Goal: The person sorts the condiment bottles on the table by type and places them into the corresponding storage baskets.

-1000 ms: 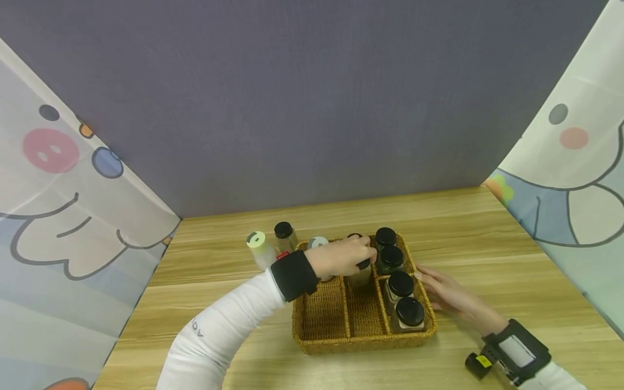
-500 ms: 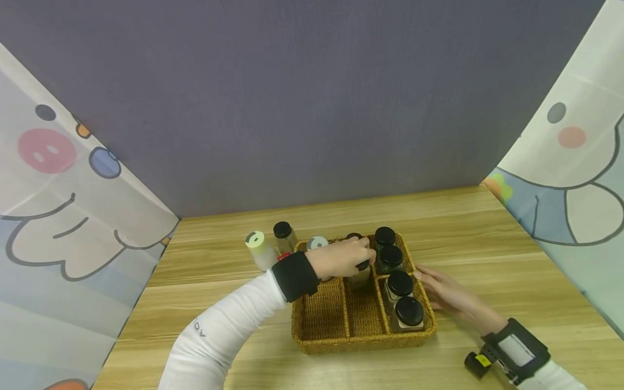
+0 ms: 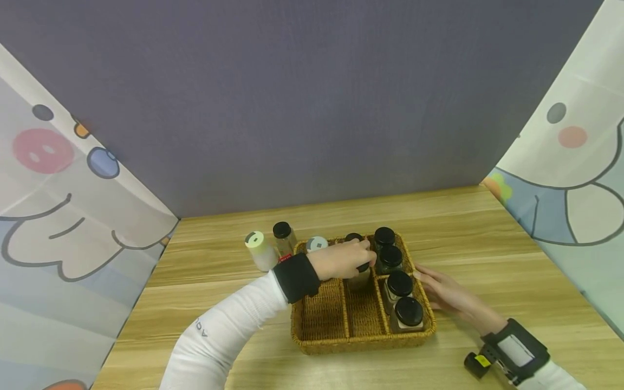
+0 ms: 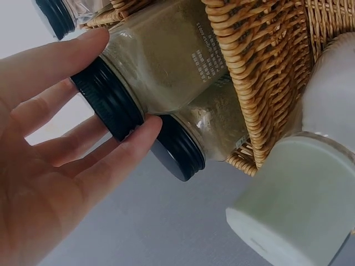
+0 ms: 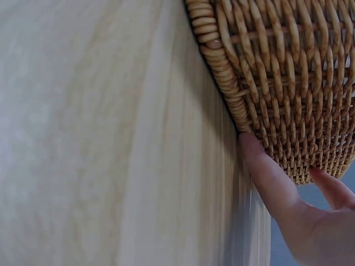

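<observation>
My left hand [image 3: 343, 259] reaches into a divided wicker basket [image 3: 368, 344]. Its thumb and fingers grip the black lid [image 4: 108, 100] of a square clear jar [image 4: 161, 61] of greenish-brown powder, which stands in the middle compartment. Behind that jar, a similar black-lidded jar [image 4: 213, 116] sits in the same compartment. A white-capped jar [image 3: 317, 242] occupies the left compartment, partly hidden by my wrist. At the basket's right side my right hand [image 3: 448, 295] touches the outer wall with extended fingers, as the right wrist view shows.
Several black-lidded jars [image 3: 408, 312] fill the basket's two right compartments. Left of the basket, a pale-capped bottle [image 3: 260, 251] and a black-capped jar [image 3: 285, 237] stand on the wooden table [image 3: 195, 281]. A grey panel [image 3: 312, 108] rises behind the table.
</observation>
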The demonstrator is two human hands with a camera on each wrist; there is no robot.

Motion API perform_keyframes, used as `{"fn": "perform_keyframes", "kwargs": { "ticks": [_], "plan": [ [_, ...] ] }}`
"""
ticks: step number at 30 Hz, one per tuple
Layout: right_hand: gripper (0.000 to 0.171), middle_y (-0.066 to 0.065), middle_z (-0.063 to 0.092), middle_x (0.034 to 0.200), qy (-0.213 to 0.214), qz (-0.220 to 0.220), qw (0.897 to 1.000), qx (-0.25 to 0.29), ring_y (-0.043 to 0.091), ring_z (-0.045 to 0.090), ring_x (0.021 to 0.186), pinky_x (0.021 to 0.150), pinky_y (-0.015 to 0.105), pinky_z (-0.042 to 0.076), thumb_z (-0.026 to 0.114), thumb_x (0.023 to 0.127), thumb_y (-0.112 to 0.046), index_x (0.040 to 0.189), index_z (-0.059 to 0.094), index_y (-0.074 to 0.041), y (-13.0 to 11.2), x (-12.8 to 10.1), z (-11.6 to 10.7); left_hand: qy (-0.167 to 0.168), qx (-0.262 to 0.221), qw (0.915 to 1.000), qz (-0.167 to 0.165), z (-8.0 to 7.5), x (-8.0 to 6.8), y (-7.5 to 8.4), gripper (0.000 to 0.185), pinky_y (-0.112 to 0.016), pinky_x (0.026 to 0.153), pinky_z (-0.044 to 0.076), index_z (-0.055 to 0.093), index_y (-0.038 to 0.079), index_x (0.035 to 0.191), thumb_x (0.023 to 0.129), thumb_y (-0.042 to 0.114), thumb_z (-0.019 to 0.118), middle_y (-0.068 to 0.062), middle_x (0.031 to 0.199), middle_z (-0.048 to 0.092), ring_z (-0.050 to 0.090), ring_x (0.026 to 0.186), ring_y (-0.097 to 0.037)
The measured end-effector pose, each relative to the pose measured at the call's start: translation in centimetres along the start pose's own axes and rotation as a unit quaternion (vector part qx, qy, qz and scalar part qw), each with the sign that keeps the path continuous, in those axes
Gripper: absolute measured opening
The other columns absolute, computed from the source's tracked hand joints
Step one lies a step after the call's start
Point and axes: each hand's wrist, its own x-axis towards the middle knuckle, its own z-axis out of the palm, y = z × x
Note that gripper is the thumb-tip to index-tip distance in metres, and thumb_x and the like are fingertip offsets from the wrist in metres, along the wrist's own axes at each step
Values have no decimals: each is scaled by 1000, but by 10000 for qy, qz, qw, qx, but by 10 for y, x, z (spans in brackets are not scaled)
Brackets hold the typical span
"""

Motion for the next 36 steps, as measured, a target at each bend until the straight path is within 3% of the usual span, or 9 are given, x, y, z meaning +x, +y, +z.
{"fn": "perform_keyframes", "kwargs": {
  "ticks": [6, 13, 21, 36],
  "plan": [
    [72, 33, 11, 138, 48, -4, 10000, 35, 45, 18, 125, 90, 49, 41, 39, 93, -36, 140, -1, 1, 0, 1, 0, -93, 30, 9999, -91, 3, 3, 0, 26, -23, 81, 42, 56, 17, 110, 87, 5, 54, -12, 130, 42, 43, 114, -26],
    [73, 33, 10, 138, 33, -18, 10000, 59, 46, 17, 125, 91, 49, 41, 39, 93, -37, 140, -2, 1, 1, 1, 0, -17, 135, 9999, 41, 4, 2, 1, 25, -19, 76, 42, 56, 17, 110, 87, 7, 54, -8, 122, 48, 48, 105, -22],
    [73, 33, 9, 138, 75, -19, 10000, 17, 46, 16, 125, 91, 50, 40, 40, 93, -37, 140, -1, 1, 1, 1, 1, -121, 204, 9997, -52, 6, 3, 3, 27, -20, 79, 43, 56, 18, 111, 87, 7, 55, -10, 129, 44, 46, 110, -24],
    [72, 33, 8, 138, 52, -49, 10000, 31, 47, 17, 124, 91, 50, 40, 40, 93, -36, 140, -1, 0, 2, 1, 1, -109, 368, 9993, -51, 9, 5, 3, 26, -19, 75, 43, 56, 19, 110, 87, 7, 55, -7, 120, 48, 49, 103, -21]
  ]
}}
